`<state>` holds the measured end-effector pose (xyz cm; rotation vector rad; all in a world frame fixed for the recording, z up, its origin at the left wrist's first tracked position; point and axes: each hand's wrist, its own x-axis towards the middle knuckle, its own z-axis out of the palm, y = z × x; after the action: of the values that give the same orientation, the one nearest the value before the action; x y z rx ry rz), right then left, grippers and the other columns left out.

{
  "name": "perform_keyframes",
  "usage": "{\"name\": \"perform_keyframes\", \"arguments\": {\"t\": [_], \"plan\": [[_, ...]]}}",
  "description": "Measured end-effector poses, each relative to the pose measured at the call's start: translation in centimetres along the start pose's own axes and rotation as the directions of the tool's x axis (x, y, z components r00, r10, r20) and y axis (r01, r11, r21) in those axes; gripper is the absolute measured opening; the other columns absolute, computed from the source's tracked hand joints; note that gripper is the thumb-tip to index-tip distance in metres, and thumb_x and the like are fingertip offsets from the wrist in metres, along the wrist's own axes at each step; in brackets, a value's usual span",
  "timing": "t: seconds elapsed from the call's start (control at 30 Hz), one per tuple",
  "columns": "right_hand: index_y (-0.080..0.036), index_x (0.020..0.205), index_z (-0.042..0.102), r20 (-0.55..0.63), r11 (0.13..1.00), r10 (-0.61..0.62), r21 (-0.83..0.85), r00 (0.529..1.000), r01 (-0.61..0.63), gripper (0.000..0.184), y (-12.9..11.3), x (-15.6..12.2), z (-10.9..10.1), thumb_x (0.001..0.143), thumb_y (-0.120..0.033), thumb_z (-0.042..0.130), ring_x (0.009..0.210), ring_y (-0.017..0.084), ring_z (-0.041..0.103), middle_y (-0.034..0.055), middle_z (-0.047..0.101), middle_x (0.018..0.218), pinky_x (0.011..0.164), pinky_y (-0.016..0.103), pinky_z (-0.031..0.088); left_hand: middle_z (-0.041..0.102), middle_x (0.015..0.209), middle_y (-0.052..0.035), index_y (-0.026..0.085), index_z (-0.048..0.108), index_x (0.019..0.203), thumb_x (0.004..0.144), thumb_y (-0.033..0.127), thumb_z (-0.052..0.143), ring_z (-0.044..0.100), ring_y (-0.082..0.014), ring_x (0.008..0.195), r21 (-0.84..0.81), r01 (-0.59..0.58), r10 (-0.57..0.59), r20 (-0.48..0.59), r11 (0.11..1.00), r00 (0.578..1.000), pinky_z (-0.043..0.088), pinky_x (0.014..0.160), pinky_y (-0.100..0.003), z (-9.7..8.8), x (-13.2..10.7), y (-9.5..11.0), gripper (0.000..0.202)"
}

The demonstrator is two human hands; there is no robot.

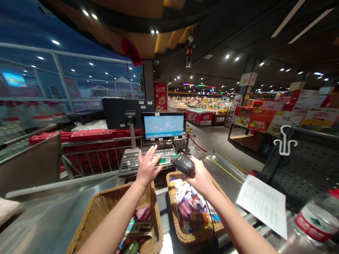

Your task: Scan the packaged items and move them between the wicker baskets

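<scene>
My left hand (147,166) is over the keyboard (132,164), with some fingers spread. Its thumb and forefinger are at the left end of a small, flat green-and-white packet (165,160), gripping it with a barcode facing up. My right hand (201,176) is wrapped round a black barcode scanner (184,164), whose head points left at the packet. Beneath my right hand, a wicker basket (171,211) holds several small, colourful packaged goods. Under my left forearm, another wicker basket (87,215) has packages in its right part.
A lit monitor (165,126) stands behind the keyboard, beside a second screen's dark back (124,113). Printed paper (262,203) and a clear plastic container with a red label (315,222) are at right. The scanner cable (211,215) hangs across the right basket.
</scene>
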<state>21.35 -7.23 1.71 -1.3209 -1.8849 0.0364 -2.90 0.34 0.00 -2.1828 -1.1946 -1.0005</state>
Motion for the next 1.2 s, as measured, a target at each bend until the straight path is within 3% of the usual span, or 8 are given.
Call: {"name": "perform_keyframes", "arguments": {"t": [0.17, 0.37, 0.53, 0.8, 1.2], "plan": [[-0.021, 0.106, 0.068, 0.034, 0.997, -0.057, 0.05, 0.998, 0.055, 0.038, -1.8, 1.2, 2.2, 0.068, -0.019, 0.064, 0.122, 0.03, 0.051, 0.008, 0.065, 0.117, 0.108, 0.049, 0.035, 0.039, 0.15, -0.0129, 0.024, 0.066, 0.107, 0.08, 0.032, 0.065, 0.04, -0.0326, 0.135, 0.023, 0.027, -0.027, 0.001, 0.999, 1.0, 0.007, 0.114, -0.064, -0.6, -0.7, -2.2, 0.028], [-0.023, 0.109, 0.067, 0.123, 0.998, -0.013, 0.059, 0.992, 0.005, 0.04, -3.3, 1.1, 4.3, 0.069, -0.02, 0.063, 0.13, 0.035, 0.044, 0.0082, 0.065, 0.118, 0.11, 0.057, 0.029, 0.04, 0.149, -0.0125, 0.024, 0.065, 0.107, 0.081, 0.033, 0.065, 0.04, -0.0313, 0.136, 0.048, 0.05, -0.05, -0.001, 0.998, 0.999, 0.007, 0.115, -0.063, -1.3, -2.1, -3.9, 0.028], [-0.022, 0.106, 0.068, 0.154, 0.998, -0.028, 0.063, 0.988, 0.018, 0.04, -4.3, 1.1, 5.3, 0.067, -0.018, 0.062, 0.128, 0.033, 0.047, 0.0088, 0.066, 0.117, 0.109, 0.053, 0.032, 0.04, 0.149, -0.0117, 0.025, 0.066, 0.106, 0.081, 0.033, 0.065, 0.04, -0.0306, 0.136, 0.054, 0.081, -0.082, 0.012, 0.995, 0.997, 0.005, 0.115, -0.062, -2.1, -3.0, -4.9, 0.027], [-0.022, 0.105, 0.067, 0.163, 0.998, -0.005, 0.065, 0.987, -0.006, 0.035, -5.5, 0.3, 6.5, 0.07, -0.022, 0.061, 0.131, 0.037, 0.044, 0.0086, 0.065, 0.118, 0.109, 0.061, 0.027, 0.038, 0.15, -0.0122, 0.025, 0.065, 0.107, 0.081, 0.033, 0.065, 0.04, -0.0313, 0.136, 0.06, 0.09, -0.091, 0.026, 0.994, 0.995, 0.007, 0.114, -0.063, -3.6, -4.2, -6.2, 0.027], [-0.021, 0.107, 0.065, 0.151, 0.995, -0.073, 0.078, 0.986, 0.061, 0.038, -6.9, -0.6, 8.8, 0.069, -0.02, 0.063, 0.129, 0.033, 0.046, 0.0086, 0.065, 0.115, 0.108, 0.054, 0.032, 0.039, 0.15, -0.0118, 0.025, 0.065, 0.107, 0.08, 0.032, 0.067, 0.039, -0.0306, 0.136, 0.076, 0.132, -0.137, 0.061, 0.988, 0.989, 0.008, 0.114, -0.064, -5.6, -7.1, -8.0, 0.028]]}}
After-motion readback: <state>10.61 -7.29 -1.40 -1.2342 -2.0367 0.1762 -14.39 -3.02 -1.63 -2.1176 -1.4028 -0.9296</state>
